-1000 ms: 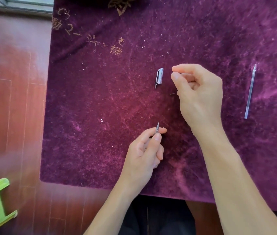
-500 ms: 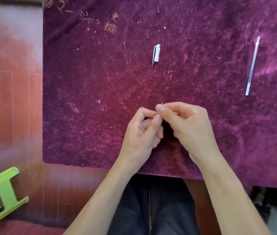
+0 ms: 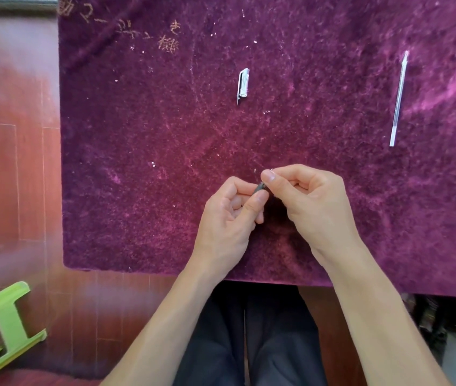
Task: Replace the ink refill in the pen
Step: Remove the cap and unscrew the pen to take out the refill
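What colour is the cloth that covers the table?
The cloth is deep purple, plush, with gold embroidered characters near its far left corner; the head view shows it.

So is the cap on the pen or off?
Off. The cap lies alone on the purple cloth, apart from both hands.

Your left hand [image 3: 231, 215] and right hand [image 3: 309, 203] close over the pen [image 3: 260, 187], so you see only a dark stub between the thumbs; its length and tip stay hidden, and whatever your right fingertips [image 3: 270, 175] pinch is too small to tell. At 11 o'clock the gold lettering [image 3: 143, 30] runs off the top edge. At 8 o'clock the green stool [image 3: 1, 327] is blurred and cut by the left edge.
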`<state>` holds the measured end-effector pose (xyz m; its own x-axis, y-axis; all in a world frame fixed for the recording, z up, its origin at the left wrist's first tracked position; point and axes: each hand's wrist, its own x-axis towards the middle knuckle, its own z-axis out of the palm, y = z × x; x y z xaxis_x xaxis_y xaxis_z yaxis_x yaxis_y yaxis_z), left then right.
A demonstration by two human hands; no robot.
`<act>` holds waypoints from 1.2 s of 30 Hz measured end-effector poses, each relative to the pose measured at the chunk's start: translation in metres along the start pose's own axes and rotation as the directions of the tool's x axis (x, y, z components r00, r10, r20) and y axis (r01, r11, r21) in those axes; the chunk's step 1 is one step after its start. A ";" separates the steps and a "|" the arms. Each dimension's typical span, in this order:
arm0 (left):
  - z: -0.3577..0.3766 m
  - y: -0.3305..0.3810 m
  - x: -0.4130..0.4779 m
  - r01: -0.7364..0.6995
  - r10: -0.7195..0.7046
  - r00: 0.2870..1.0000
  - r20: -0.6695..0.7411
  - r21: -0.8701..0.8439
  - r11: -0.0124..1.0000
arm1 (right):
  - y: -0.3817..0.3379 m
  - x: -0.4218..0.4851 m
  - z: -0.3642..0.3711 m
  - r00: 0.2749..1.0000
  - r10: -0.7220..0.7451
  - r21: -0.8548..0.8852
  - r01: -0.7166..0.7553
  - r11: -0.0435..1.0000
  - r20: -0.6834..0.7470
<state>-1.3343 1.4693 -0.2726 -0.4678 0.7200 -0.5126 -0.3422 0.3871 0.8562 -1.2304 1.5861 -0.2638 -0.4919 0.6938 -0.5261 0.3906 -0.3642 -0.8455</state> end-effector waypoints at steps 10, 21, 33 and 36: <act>0.002 0.001 -0.003 -0.018 0.018 1.000 -0.001 0.066 0.998 | 0.011 0.000 -0.006 0.999 -0.046 0.089 0.043 0.995 0.029; -0.002 0.005 -0.002 -0.011 0.006 0.996 0.088 0.058 0.998 | 0.013 -0.007 -0.011 0.998 -0.040 0.073 0.036 0.997 0.048; -0.002 0.002 -0.001 0.001 -0.001 0.997 0.071 0.004 1.000 | 0.005 -0.007 -0.009 0.998 0.059 0.047 -0.060 0.997 0.019; -0.002 0.002 -0.001 0.002 -0.002 0.997 0.073 -0.001 1.000 | 0.003 -0.003 -0.013 0.996 0.055 -0.009 -0.055 0.998 0.065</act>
<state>-1.3361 1.4676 -0.2706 -0.4066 0.7594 -0.5080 -0.3441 0.3878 0.8551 -1.2172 1.5909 -0.2634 -0.5192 0.6307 -0.5768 0.4237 -0.3962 -0.8146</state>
